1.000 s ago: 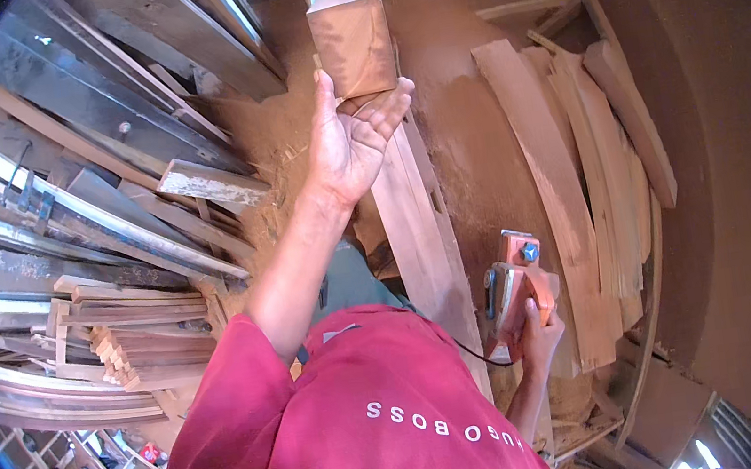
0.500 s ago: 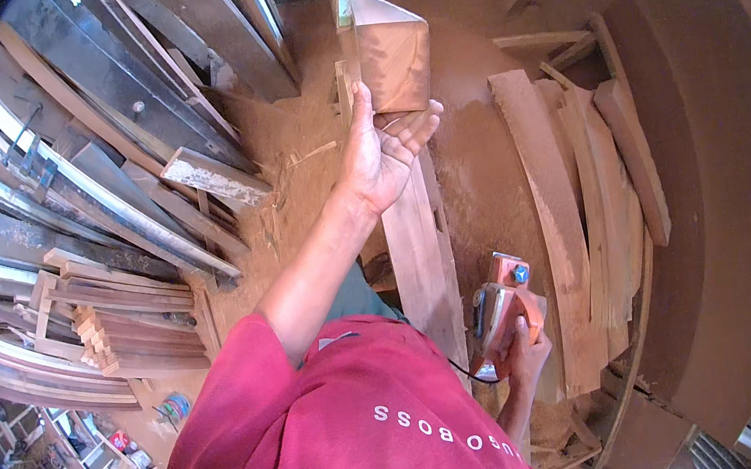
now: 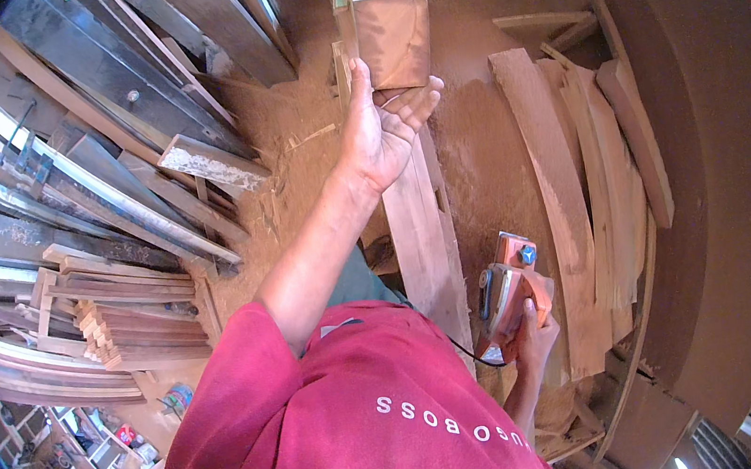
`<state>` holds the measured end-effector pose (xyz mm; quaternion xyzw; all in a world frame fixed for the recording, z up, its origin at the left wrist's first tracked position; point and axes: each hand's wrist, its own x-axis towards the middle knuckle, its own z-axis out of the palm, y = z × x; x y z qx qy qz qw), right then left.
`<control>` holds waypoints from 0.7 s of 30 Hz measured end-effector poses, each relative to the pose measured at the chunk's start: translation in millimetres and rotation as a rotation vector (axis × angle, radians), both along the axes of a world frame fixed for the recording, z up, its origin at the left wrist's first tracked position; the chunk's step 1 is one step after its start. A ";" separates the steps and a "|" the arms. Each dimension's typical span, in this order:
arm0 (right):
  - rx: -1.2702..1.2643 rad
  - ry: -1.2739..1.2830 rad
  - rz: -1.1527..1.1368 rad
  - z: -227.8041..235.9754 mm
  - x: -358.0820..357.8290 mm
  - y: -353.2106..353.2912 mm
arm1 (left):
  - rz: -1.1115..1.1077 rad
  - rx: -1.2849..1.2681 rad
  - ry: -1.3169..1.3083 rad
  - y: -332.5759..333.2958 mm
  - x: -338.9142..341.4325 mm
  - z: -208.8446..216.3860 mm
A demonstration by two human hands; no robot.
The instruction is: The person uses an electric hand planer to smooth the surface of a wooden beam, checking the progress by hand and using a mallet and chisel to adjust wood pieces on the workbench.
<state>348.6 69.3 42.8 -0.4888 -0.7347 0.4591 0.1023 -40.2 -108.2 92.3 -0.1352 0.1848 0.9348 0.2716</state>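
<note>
My left hand (image 3: 389, 133) is raised at the far end of my stretched arm, its palm facing up. The thumb lies along the left edge of a boxy brown wooden piece (image 3: 393, 38), and the fingers curl at its lower edge. That piece has a pale top face, dark smudges on the front and a greenish strip at its upper left. Lower down on the right, my right hand (image 3: 535, 335) grips an orange and grey electric hand planer (image 3: 507, 298) with a blue knob. A black cord runs from the tool toward my body.
A long pale plank (image 3: 423, 238) stretches ahead of my body. Curved boards (image 3: 551, 202) lie on the right beside a brown curved panel (image 3: 721, 189). Stacked wood strips (image 3: 139, 313) and leaning boards (image 3: 177, 99) fill the left. Sawdust covers the floor (image 3: 468, 146).
The wooden piece and my left hand sit slightly higher in the view. My right hand and the planer have shifted a little up and to the right.
</note>
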 end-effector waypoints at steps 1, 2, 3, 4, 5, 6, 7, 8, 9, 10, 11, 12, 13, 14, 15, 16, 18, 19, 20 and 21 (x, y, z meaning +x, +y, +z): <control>0.019 0.026 -0.006 -1.8 1.3 -1.4 | 0.004 -0.003 0.007 -0.3 0.6 -0.9; 0.017 0.024 -0.008 -3.7 3.5 -2.4 | 0.002 -0.005 0.005 -1.0 1.8 -1.6; 0.030 0.013 0.000 -5.4 6.1 -2.4 | -0.001 -0.013 -0.003 -1.7 3.0 -2.5; 0.042 0.003 0.009 -6.4 8.4 -2.4 | -0.003 -0.022 -0.011 -2.6 4.0 -3.4; 0.040 0.001 0.008 -6.8 10.6 -2.6 | -0.004 -0.023 -0.013 -3.8 4.9 -4.4; 0.004 -0.031 -0.008 -7.5 14.1 -1.8 | -0.007 -0.034 -0.013 -1.3 5.8 -5.0; -0.033 -0.063 -0.024 -7.9 16.5 -1.5 | -0.009 -0.045 -0.012 0.9 6.6 -5.7; -0.039 -0.064 -0.031 -9.1 16.8 -0.7 | -0.016 -0.050 -0.013 3.2 6.5 -7.1; -0.010 -0.040 -0.014 -8.1 13.6 1.4 | -0.006 -0.029 -0.013 5.2 5.7 -9.8; 0.019 -0.017 0.001 -7.1 10.2 2.9 | 0.002 -0.008 -0.013 7.4 5.4 -12.8; 0.021 -0.021 -0.006 -4.9 7.4 3.4 | -0.004 -0.006 -0.017 7.4 9.6 -15.5; 0.018 -0.020 -0.016 -1.6 4.1 2.2 | -0.068 0.192 -0.100 4.6 17.8 -15.9; 0.017 -0.020 -0.027 -0.6 1.5 1.1 | -0.131 0.391 -0.187 3.3 27.2 -18.1; 0.019 -0.022 -0.039 -1.3 -0.2 0.1 | -0.142 0.391 -0.191 4.7 37.6 -21.1; 0.004 0.024 -0.045 -1.1 0.9 -1.1 | -0.118 0.452 -0.311 5.6 51.9 -26.5; -0.014 0.071 -0.049 -0.1 -0.9 -3.5 | -0.090 0.508 -0.430 6.4 62.1 -35.3; -0.047 0.043 -0.047 11.9 -11.0 -9.2 | 0.011 0.382 -0.559 10.5 83.0 -92.1; -0.077 0.025 -0.043 15.5 -14.6 -10.1 | 0.110 0.255 -0.674 14.4 94.3 -124.5; -0.075 0.017 -0.053 12.9 -14.7 -8.3 | 0.101 0.253 -0.684 17.1 104.6 -153.1; -0.081 -0.064 -0.013 10.1 -11.9 -6.0 | 0.142 0.195 -0.692 19.2 117.6 -181.3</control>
